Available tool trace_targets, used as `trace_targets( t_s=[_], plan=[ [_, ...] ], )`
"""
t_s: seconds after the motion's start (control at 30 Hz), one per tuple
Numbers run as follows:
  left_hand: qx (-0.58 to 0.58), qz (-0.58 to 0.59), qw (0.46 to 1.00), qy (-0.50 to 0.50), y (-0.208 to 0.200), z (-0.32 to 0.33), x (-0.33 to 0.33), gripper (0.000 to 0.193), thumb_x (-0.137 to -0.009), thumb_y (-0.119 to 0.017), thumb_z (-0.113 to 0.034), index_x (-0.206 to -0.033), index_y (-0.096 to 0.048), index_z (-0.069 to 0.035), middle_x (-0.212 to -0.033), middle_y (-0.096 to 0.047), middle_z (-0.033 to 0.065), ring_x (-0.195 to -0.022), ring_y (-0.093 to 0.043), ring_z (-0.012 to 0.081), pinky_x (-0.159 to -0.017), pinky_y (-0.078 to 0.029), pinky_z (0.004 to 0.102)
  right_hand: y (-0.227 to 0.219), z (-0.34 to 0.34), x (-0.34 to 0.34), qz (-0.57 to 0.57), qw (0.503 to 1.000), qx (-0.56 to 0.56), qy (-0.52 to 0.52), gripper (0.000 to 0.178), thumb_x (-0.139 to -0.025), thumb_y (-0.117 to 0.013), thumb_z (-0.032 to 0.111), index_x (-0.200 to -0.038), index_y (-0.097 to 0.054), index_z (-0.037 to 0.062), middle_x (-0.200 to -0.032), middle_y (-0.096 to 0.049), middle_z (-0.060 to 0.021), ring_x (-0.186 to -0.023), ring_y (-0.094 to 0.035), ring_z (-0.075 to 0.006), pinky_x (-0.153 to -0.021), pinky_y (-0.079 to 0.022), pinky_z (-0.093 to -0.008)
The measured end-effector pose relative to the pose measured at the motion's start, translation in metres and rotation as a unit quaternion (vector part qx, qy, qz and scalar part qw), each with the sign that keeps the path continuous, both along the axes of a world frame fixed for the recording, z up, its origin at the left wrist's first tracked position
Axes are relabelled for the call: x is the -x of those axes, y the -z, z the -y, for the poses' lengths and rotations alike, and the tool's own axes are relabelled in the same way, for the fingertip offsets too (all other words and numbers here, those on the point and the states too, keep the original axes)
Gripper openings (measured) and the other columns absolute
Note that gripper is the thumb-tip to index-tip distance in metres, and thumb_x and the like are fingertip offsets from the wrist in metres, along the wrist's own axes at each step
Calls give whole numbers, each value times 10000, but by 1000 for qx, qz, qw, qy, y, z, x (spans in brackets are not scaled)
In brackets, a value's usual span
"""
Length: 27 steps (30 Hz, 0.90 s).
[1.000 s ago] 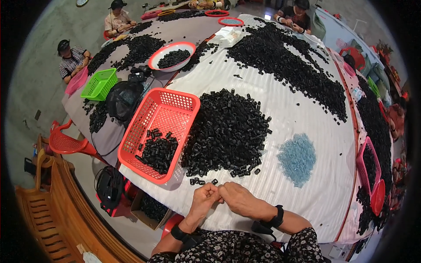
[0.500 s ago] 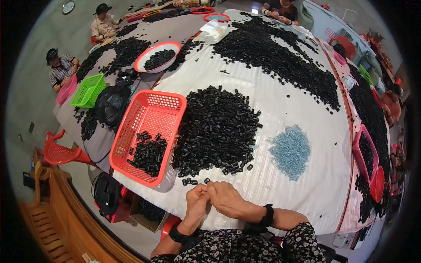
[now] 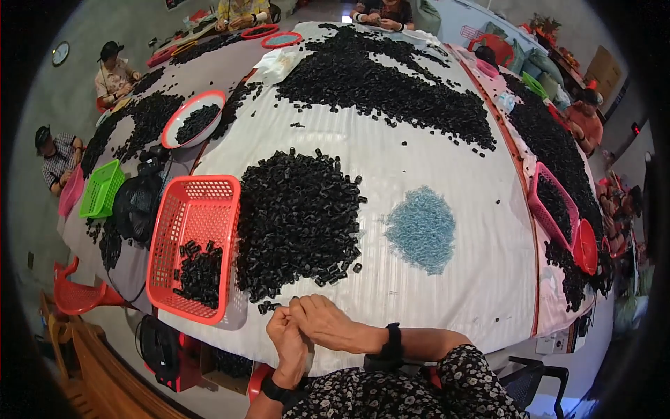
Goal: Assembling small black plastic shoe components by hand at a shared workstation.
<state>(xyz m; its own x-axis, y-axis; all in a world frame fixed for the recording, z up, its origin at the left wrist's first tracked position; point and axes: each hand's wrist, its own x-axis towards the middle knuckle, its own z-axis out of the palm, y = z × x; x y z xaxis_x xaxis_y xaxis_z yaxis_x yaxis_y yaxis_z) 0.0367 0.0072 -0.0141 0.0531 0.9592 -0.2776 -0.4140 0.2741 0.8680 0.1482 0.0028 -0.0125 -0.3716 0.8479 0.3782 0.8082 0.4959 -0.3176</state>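
Fingers (image 3: 308, 308) of the left hand (image 3: 287, 342) and the right hand (image 3: 328, 325) were bent and met tip to tip over the near edge of the pale-covered counter (image 3: 481, 279); whether they grasped a small piece could not be told, since each set of tips partly hid the other. Clock positions were read from the joined hands, with twelve toward the top of the view. A few loose black pieces (image 3: 267, 307) lay at ten o'clock, just beside the left fingertips. A dense heap of black pieces (image 3: 300, 223) occupied twelve o'clock, near the hands, and a low pale-blue heap (image 3: 421, 230) of fine pieces lay apart from it at two. At ten o'clock stood a red basket (image 3: 155, 269), partly filled with similar black pieces (image 3: 200, 279); farther along the same line were a green basket (image 3: 102, 187) and a person in a checked shirt (image 3: 61, 162). A white basin with a red rim (image 3: 167, 129) rested at eleven. A broad spread of black pieces (image 3: 391, 98) covered the far counter at one. A dark band (image 3: 393, 342) encircled the right wrist, another (image 3: 275, 392) the left.
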Motion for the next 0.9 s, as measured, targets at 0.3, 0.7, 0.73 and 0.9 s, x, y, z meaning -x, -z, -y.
trace_targets(
  t_s=[0.3,0.7,0.73,0.9],
  plan=[
    [-17,-72,997,12,4,-9,7,71,-817,-582,55,-874,-583,12,-747,-584,6,-652,-521,43,-590,-425,172,-10,-2,-2,26,999,-29,-16,347,-714,-534,78,-1026,-476,-63,-773,-480,-93,-725,-489,-209,-614,-393,-296],
    [-2,-39,997,61,1,-5,17,11,-839,-570,-1,-834,-561,2,-741,-573,8,-628,-511,50,-568,-410,180,-13,-7,-8,22,997,-68,-43,351,-720,-576,142,-998,-513,-62,-694,-450,-63,-634,-461,-180,-550,-376,-291],
    [-4,-39,997,66,2,-6,18,32,-840,-589,-16,-833,-566,6,-708,-575,7,-614,-511,43,-557,-401,171,-12,-7,-8,21,996,-64,-53,367,-714,-595,157,-998,-513,-61,-695,-450,-61,-635,-461,-180,-551,-375,-291],
    [16,-66,993,95,1,-3,25,43,-834,-588,-6,-809,-555,-2,-705,-568,3,-613,-503,41,-557,-396,172,-13,-8,-12,-6,995,-56,-80,444,-662,-663,203,-992,-517,-55,-682,-451,-58,-629,-464,-184,-550,-375,-294]
  ],
)
